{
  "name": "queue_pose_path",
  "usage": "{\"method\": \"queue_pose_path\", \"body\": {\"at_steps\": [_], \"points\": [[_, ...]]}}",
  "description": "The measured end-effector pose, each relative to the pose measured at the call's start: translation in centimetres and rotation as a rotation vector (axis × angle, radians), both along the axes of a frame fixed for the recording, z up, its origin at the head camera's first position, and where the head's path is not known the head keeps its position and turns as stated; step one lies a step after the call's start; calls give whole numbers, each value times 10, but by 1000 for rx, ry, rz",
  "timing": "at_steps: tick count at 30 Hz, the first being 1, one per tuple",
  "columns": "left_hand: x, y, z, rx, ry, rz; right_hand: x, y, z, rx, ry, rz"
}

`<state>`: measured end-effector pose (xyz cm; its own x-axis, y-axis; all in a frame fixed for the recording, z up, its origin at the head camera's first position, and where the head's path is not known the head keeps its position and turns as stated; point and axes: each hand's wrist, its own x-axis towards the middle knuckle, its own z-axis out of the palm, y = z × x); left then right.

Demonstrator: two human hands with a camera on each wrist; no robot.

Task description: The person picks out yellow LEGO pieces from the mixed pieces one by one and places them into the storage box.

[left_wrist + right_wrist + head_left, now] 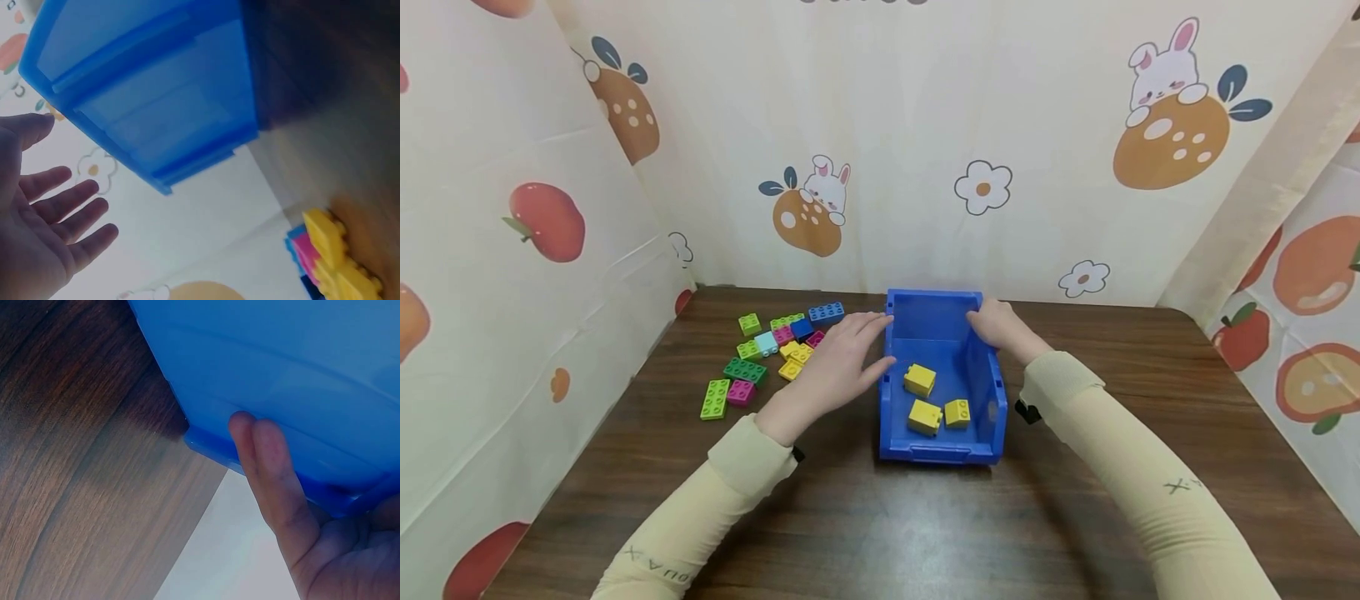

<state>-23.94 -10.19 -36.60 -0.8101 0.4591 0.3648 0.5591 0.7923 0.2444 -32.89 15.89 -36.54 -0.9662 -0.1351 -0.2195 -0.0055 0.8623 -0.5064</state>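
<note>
A blue plastic bin [943, 454] stands on the table with three yellow building blocks inside: one [920, 380] nearer the back, one [925, 417] at the front left and one [957, 413] at the front right. My right hand [997, 325] grips the upper edge of the bin's right wall near the back; in the right wrist view its fingers [272, 450] lie along the outside of that wall. By the left wall is my left hand [844, 360], fingers extended and thumb apart. The left wrist view shows this hand [44, 231] beside the bin [162, 94], holding nothing.
Loose building blocks lie left of the bin, among them a dark green one [745, 371], a lime one [715, 399], a magenta one [741, 392] and a blue one [826, 312]. Behind the wooden table [850, 533] hangs a printed curtain [895, 225].
</note>
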Motion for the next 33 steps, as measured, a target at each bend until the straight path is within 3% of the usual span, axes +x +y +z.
{"method": "queue_pose_path", "body": {"at_steps": [9, 18, 26, 33], "points": [[1, -28, -14, -28, -61, 92, -2, 1, -1, 0, 6, 1], [2, -56, -27, -27, -92, 130, -3, 1, -2, -8, -3, -1], [-1, -77, -40, -50, -204, 183, -1, 1, -1, -17, -12, -8], [-6, -88, -45, -70, -276, 252, 0, 1, 0, -15, -10, -4]]}}
